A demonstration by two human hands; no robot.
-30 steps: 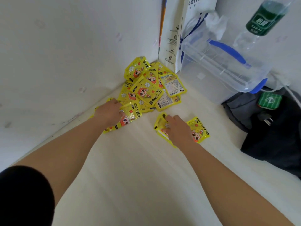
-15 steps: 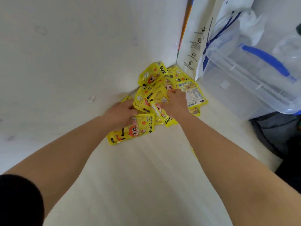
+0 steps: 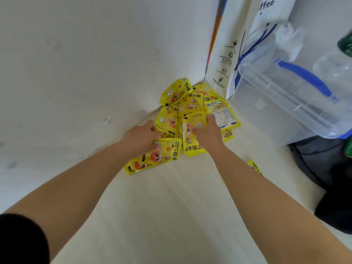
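Observation:
A pile of yellow hand warmer packets (image 3: 192, 103) lies in the corner where the pale floor meets the white wall. My left hand (image 3: 141, 137) is at the pile's near left side, its thumb pinching a front packet (image 3: 154, 158) that lies flat and sticks out toward me. My right hand (image 3: 208, 133) is at the pile's near right, fingers curled round a packet (image 3: 190, 128) that stands tilted on edge. One stray packet (image 3: 254, 166) peeks out beside my right forearm.
A white paper bag (image 3: 234, 54) leans in the corner behind the pile. A clear plastic box with blue handles (image 3: 285, 103) stands to the right, a dark bag (image 3: 323, 164) in front of it. A green-labelled bottle (image 3: 345, 44) shows at the right edge.
My right hand left the loose packets nearer me and went forward into the pile with a packet in it. My left hand slid slightly toward the corner. The view moved closer.

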